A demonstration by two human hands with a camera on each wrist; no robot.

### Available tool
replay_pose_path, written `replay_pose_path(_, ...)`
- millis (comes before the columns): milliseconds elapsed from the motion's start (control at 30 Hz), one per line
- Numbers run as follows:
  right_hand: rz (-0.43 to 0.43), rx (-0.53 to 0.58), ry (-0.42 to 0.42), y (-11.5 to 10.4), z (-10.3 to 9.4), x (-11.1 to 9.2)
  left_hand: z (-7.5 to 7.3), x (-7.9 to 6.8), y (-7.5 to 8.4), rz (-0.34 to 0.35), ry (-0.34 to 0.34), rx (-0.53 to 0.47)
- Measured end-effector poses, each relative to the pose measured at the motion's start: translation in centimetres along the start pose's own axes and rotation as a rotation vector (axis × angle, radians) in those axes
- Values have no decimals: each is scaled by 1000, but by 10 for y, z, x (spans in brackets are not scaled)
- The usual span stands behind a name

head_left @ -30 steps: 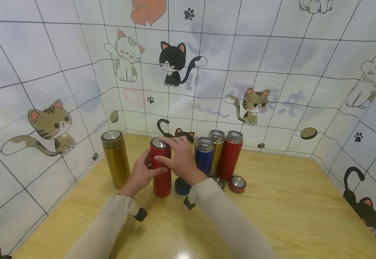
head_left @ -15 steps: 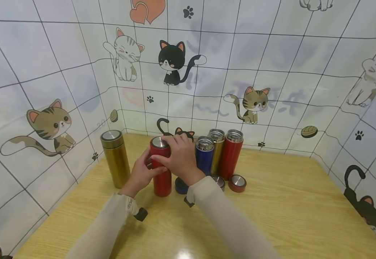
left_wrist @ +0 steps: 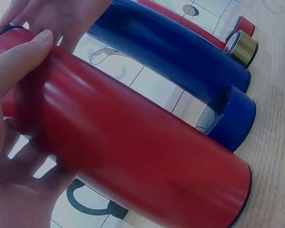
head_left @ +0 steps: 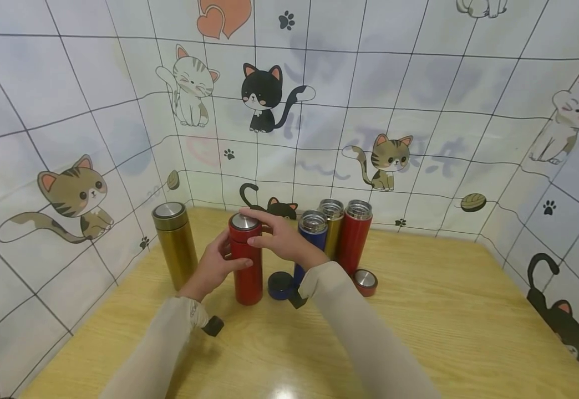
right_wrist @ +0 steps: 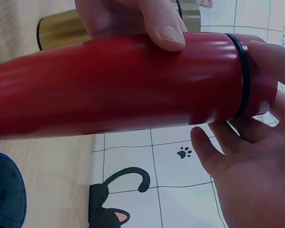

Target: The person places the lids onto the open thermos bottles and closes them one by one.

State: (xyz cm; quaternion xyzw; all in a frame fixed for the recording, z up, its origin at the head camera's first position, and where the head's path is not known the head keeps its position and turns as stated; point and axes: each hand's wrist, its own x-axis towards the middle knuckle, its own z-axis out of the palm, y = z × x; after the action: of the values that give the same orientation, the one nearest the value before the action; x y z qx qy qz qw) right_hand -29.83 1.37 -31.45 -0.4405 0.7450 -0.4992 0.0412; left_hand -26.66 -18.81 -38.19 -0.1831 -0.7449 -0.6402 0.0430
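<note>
A red thermos bottle (head_left: 248, 282) stands upright on the table with its steel-topped red lid (head_left: 244, 223) on. My left hand (head_left: 212, 271) grips the bottle's upper body, thumb across the front and fingers behind. My right hand (head_left: 287, 239) holds the lid, with thumb and fingers on opposite sides of it. In the right wrist view a dark ring (right_wrist: 242, 76) runs round the bottle just below the lid. A blue lid (head_left: 280, 285) lies just right of the bottle, close to my right sleeve.
A gold thermos (head_left: 176, 249) with its lid on stands left. Lidless blue (head_left: 312, 233), gold (head_left: 333, 221) and red (head_left: 356, 238) bottles stand together behind my right arm. A red lid (head_left: 365, 281) lies before them, and a gold lid (left_wrist: 244, 50) shows in the left wrist view.
My right hand has turned at the lid, its wrist swinging rightward and its fingers lying flatter over the far side. The sleeve now hides the gold lid. The left hand keeps its grip.
</note>
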Motion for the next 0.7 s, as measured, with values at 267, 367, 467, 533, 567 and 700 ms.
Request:
replay_pose_path(267,70,-124,80,-2,2,-2,2,-4,11,-23,2,7)
replay_pose_path(367,52,-182,135,-1,5,-3,5,-8,22,-28,4,20)
replay_pose_path(467,31,-241,197,-1,9,-3,7,-11,29,-24,2,28)
replay_pose_path(533,11,-286,245,0,12,-3,8,-12,29,-26,3,29)
replay_pose_path(567,-1,-307,270,0,14,-3,8,-12,30,-26,3,30)
replay_pose_path(700,-38,-420,373,0,23,-2,7,-12,28,-24,8,34)
